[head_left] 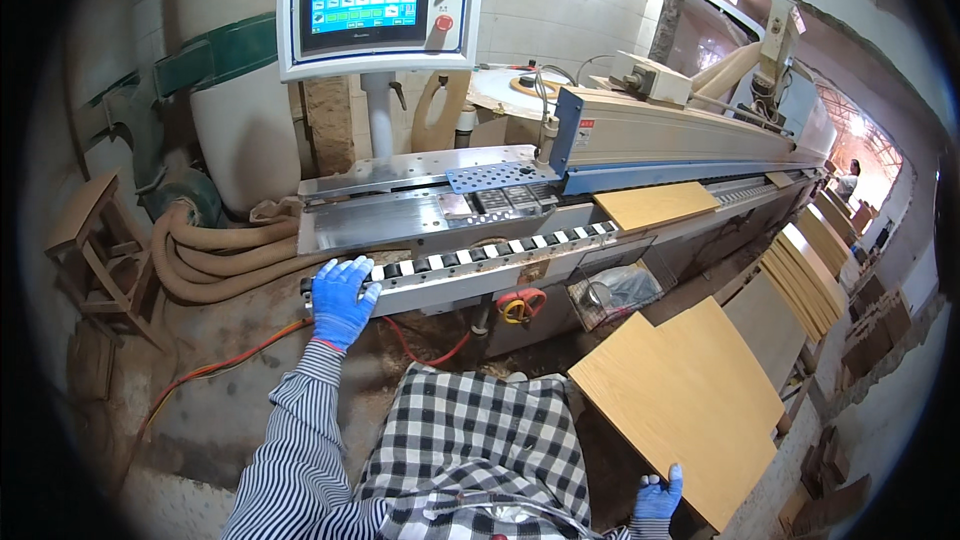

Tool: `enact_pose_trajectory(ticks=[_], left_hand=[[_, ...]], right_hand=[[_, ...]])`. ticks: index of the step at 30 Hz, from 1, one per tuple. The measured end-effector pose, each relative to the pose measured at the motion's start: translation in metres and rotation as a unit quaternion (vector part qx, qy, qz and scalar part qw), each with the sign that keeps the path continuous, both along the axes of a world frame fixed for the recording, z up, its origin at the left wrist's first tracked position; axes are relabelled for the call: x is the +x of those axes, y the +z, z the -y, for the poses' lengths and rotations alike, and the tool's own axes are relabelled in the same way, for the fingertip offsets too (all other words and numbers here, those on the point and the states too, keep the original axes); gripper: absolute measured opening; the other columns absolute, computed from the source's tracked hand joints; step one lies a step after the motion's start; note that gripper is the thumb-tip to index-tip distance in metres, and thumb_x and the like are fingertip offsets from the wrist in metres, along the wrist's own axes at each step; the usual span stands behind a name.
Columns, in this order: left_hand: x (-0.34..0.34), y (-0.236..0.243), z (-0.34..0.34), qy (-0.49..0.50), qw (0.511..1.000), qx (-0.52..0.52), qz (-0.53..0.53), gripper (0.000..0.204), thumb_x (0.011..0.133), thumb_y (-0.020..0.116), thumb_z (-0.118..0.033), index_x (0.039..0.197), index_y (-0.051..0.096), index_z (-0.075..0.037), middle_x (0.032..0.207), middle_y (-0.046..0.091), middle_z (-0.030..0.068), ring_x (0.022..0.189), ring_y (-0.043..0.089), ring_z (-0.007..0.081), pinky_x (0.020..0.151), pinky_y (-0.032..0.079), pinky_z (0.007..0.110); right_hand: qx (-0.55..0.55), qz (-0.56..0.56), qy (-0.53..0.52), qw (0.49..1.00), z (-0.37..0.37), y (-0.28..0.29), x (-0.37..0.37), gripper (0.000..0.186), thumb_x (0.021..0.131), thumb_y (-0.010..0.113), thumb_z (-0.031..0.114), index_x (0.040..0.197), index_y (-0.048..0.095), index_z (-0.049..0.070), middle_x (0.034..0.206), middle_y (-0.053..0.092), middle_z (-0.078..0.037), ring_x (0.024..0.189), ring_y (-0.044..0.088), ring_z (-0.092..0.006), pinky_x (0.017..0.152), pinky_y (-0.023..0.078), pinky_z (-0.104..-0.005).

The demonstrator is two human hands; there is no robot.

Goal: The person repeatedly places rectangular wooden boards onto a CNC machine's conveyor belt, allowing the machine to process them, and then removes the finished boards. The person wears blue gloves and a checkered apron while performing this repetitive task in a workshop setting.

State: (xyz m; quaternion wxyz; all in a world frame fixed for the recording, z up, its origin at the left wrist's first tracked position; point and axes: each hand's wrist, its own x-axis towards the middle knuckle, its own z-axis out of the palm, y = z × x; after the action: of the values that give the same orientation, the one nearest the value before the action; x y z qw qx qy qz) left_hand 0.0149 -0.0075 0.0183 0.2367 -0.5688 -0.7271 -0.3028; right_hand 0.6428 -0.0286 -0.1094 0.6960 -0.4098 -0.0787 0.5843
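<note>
My left hand (343,305), in a blue glove, rests on the near left end of the roller rail (480,262), which carries black and white rollers. Its fingers are stretched over the rail. At the lower right, my right hand (656,502) is in a similar glove, beside the near edge of a large light-wood board (690,395). The thumb overlaps the board's edge, apart from the loosely bent fingers; no firm grip shows. Another wooden panel (655,204) lies farther along the rail, against the long machine (680,145).
A control panel (380,10) with a lit screen and green and red buttons stands behind the machine. Ribbed hoses (215,258) and a wooden stool (100,250) are at left. Red cable (430,355) runs below the rail. Stacked boards (805,280) and a distant person (848,180) are at right.
</note>
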Motion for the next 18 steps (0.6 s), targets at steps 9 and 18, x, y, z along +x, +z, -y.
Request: enact_pose_trajectory(ticks=[9,18], left_hand=[[0.066,0.037,0.042,-0.153,0.986,-0.055,0.030,0.079,0.081,0.059,-0.065,0.135,0.049,-0.008,0.137,0.049,0.0170,0.134,0.037,0.0337,0.116,0.020,0.049],[0.058,0.014,0.104,-0.058,0.996,-0.072,-0.018,0.065,0.080,0.065,-0.057,0.118,0.059,-0.005,0.127,0.055,0.0171,0.127,0.043,0.0366,0.112,0.027,0.051]], right_hand=[[0.091,0.004,0.228,0.969,-0.028,0.076,-0.129,0.026,0.092,0.056,0.020,0.116,0.054,0.009,0.088,0.064,-0.004,0.065,0.058,-0.0147,0.065,0.051,-0.0366],[0.148,-0.011,0.516,0.844,-0.091,0.121,-0.295,0.014,0.094,0.057,0.017,0.101,0.060,0.005,0.080,0.064,-0.005,0.069,0.061,-0.0151,0.069,0.054,-0.0345]])
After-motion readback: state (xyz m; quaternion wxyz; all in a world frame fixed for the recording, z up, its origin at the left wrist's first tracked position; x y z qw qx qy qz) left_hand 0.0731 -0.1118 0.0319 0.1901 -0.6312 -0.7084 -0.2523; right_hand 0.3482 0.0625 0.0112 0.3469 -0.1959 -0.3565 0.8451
